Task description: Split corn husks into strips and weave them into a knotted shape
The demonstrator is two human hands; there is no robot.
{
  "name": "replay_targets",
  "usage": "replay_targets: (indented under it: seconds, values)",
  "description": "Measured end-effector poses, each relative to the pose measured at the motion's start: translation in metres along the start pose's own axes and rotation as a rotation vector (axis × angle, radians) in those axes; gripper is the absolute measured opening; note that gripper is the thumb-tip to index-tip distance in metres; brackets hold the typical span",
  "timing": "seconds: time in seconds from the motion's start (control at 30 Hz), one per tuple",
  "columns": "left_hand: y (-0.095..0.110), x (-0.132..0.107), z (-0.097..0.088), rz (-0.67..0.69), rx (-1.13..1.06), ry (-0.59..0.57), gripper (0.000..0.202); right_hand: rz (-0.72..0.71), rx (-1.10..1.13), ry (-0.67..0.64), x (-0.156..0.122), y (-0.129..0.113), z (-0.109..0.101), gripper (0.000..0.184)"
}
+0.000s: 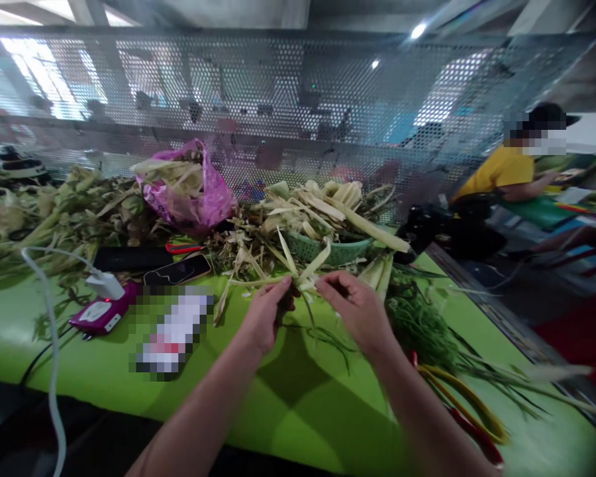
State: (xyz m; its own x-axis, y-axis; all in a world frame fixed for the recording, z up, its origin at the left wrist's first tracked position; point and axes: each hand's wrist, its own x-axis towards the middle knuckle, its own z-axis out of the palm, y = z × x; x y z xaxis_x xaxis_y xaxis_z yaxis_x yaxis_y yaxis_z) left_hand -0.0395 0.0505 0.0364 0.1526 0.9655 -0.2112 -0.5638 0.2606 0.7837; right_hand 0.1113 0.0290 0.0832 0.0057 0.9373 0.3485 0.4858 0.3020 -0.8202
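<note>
Over the middle of the green table, my left hand (271,311) pinches a small bunch of pale husk strips (294,262) where they come together. The strips fan out upward and sideways, and thin green stems (310,318) hang below. Close on the right, my right hand (355,305) has its thumb and fingers pressed together at the end of a pale strip beside the bunch. The exact fingertip contact is small and partly hidden. Just behind both hands lie dry husk scraps (251,255) and a green basket (335,252) heaped with dry husks (322,205).
At left are a pink plastic bag (213,195), a phone (177,270), a purple power strip (102,315) with a white charger (106,286), and a red cutter (183,248). Green sprigs (420,318) and yellow-and-red-handled pliers (464,397) lie right. A person in yellow (506,165) sits beyond.
</note>
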Motion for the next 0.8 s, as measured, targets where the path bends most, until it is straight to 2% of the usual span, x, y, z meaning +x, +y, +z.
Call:
replay_targets:
  seconds: [0.1, 0.2, 0.3, 0.43, 0.57, 0.67, 0.8]
  values:
    - [-0.003, -0.002, 0.003, 0.000, 0.031, -0.042, 0.030, 0.147, 0.283, -0.101, -0.001, 0.015, 0.009, 0.030]
    - [-0.005, -0.006, 0.006, 0.046, 0.071, -0.113, 0.030, 0.243, 0.524, -0.079, 0.000, 0.016, 0.016, 0.031]
    - [-0.005, -0.009, 0.008, 0.072, 0.084, -0.174, 0.033, 0.312, 0.641, -0.025, 0.000, 0.014, 0.018, 0.028]
    - [-0.005, -0.011, 0.009, 0.061, 0.102, -0.214, 0.028, 0.274, 0.651, 0.072, 0.000, 0.021, 0.017, 0.025]
    - [-0.005, -0.010, 0.009, 0.067, 0.124, -0.238, 0.023, 0.281, 0.627, 0.093, 0.001, 0.023, 0.015, 0.026]
    - [-0.004, -0.010, 0.009, 0.063, 0.130, -0.236, 0.023, 0.250, 0.615, 0.072, 0.001, 0.019, 0.014, 0.024]
    - [-0.005, -0.013, 0.010, 0.087, 0.061, -0.214, 0.032, 0.245, 0.647, -0.045, -0.002, 0.016, 0.016, 0.031]
